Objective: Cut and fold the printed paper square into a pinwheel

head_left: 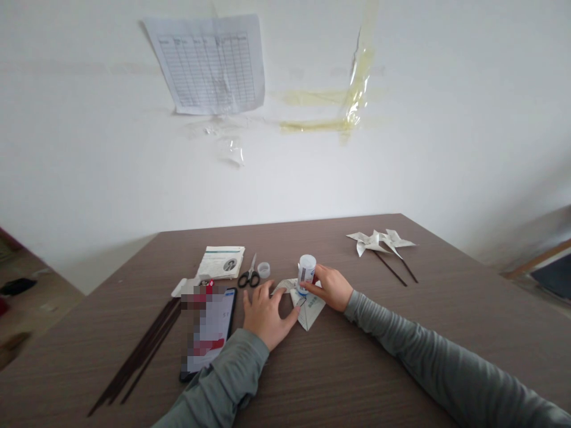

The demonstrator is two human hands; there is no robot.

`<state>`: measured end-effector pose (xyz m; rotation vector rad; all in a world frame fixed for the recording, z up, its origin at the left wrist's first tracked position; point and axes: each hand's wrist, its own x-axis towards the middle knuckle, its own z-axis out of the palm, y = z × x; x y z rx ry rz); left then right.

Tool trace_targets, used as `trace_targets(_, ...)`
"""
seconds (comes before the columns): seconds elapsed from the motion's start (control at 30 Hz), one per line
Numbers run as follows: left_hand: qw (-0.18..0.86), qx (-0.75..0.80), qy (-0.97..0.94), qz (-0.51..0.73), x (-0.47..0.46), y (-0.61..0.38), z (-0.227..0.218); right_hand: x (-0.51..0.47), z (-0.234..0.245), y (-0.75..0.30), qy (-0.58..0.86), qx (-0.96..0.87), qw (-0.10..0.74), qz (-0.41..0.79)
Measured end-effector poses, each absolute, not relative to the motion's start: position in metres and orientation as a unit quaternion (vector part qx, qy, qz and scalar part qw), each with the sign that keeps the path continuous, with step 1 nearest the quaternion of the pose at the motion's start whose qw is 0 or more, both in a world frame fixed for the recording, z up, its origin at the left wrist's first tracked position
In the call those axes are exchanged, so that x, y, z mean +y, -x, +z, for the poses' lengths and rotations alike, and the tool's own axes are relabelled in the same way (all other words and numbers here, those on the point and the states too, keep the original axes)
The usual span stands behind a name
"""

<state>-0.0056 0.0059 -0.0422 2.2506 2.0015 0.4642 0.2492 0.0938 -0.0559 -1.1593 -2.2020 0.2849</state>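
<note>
My right hand (331,288) is closed around a white glue stick (307,268), which stands upright with its lower end on a folded printed paper (307,316). Fingers spread, my left hand (266,313) rests at the paper's left side, its thumb on the paper near the glue stick. Part of the sheet is hidden by both hands. Just beyond my left fingers lie a small clear cap (264,270) and black-handled scissors (248,278).
To the left are a stack of printed paper squares (222,262), a phone (209,333) and several thin dark sticks (138,353). Paper pinwheels (379,241) on dark sticks lie at the right back. A white wall (285,190) rises behind the table (357,368).
</note>
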Motion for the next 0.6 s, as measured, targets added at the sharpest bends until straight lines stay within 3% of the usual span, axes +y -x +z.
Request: trace_targets(0.6, 0.057, 0.651, -0.741, 0.157, 0.0063, 0.0059, -0.0424, 0.0936, -0.0556, -0.2484, 0.429, -0.838, 0.325, 0.093)
